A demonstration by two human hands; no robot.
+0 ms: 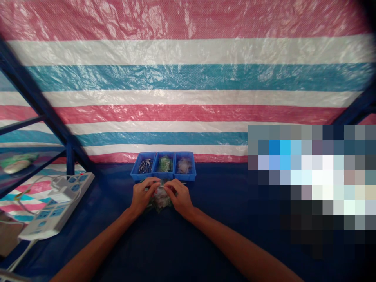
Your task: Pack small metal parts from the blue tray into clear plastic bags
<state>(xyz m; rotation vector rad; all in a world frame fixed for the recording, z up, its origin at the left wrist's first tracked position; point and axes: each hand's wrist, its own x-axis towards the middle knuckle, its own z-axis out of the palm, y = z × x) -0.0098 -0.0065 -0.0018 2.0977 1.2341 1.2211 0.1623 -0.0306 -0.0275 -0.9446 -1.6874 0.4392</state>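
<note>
My left hand (pixel 143 196) and my right hand (pixel 180 197) meet at the middle of the table, their fingertips pinching the top of a crumpled clear plastic bag (pixel 160 201). Green and pale contents show through it, and the fingers hide part of it. Just beyond my hands stands a blue three-compartment tray (pixel 163 177). Small metal pins (pixel 145 166) lie in its left compartment, a green packet (pixel 165 164) in the middle, and a clear bag (pixel 184 165) in the right.
A white power strip (pixel 55 207) with trailing white cables lies to the left on the navy table cover (pixel 117 250). A striped plastic tarp (pixel 188 78) hangs behind the table. A dark blue frame post (pixel 69 158) stands at the left. The right side is pixelated.
</note>
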